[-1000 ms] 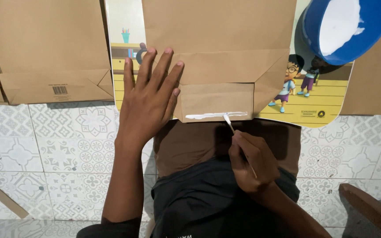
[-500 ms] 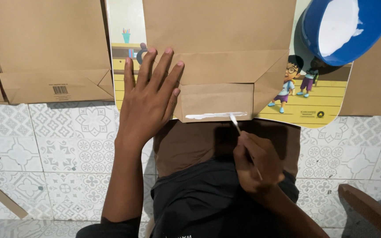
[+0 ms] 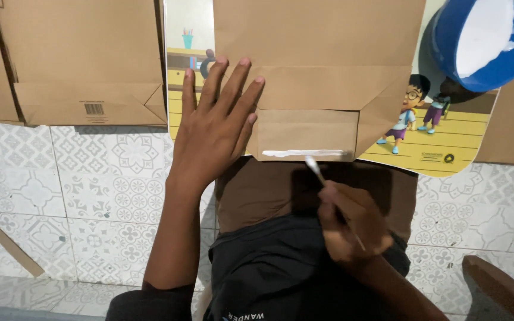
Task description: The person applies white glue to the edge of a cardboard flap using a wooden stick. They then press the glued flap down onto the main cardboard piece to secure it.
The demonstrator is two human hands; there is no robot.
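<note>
Head view: left hand [image 3: 212, 128] lies flat, fingers spread wide, pressing down the brown paper bag [image 3: 319, 77] beside its folded bottom flap. Right hand [image 3: 352, 223] is curled closed around a thin white-tipped stick [image 3: 322, 175], its tip just below the flap's edge. A white glue line [image 3: 301, 153] runs along that edge. The bag rests on a cartoon-printed mat [image 3: 435, 142], with a blue bowl [image 3: 486, 41] at its upper right.
</note>
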